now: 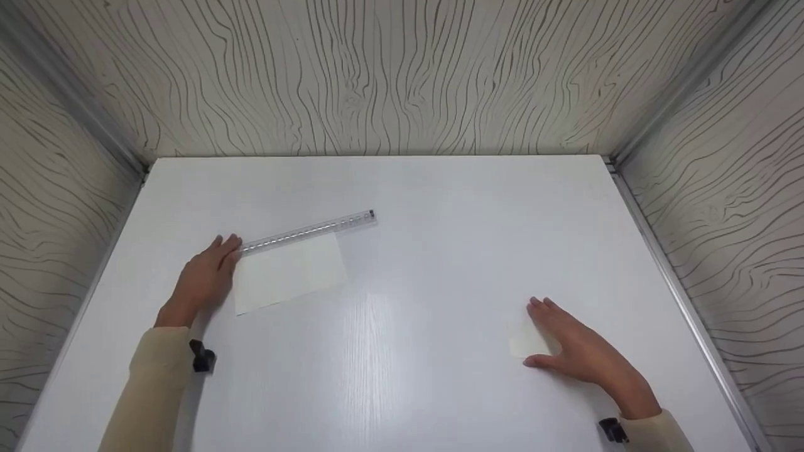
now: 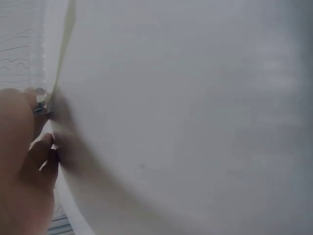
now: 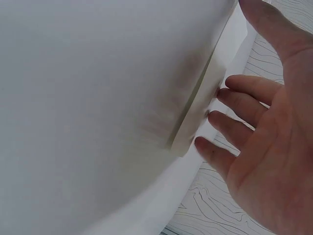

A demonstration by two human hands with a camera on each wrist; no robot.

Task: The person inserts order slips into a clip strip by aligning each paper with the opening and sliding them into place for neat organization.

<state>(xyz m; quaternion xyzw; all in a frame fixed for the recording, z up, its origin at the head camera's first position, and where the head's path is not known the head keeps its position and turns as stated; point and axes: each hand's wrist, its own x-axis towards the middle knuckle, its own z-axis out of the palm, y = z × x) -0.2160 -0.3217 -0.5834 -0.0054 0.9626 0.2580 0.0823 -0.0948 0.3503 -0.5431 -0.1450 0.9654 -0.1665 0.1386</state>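
In the head view, a clear ruler (image 1: 308, 232) lies slanted along the upper edge of a pale rectangular sheet of paper (image 1: 290, 274). My left hand (image 1: 206, 276) is at the ruler's left end. The left wrist view shows that end (image 2: 40, 100) between the thumb and a finger, while other fingertips reach the tabletop. Farther right, my right hand (image 1: 581, 348) is over a small pale piece of paper (image 1: 526, 341), thumb spread from the fingers. Its fingers (image 3: 230, 129) look extended at the paper's edge in the right wrist view; part of the piece is hidden.
A white tabletop (image 1: 408, 376) lies beneath everything. Wood-grain patterned panels (image 1: 377, 75) rise at the back and both sides, with metal rails (image 1: 684, 282) along the side edges. Black clips (image 1: 202, 358) sit at both sleeve cuffs.
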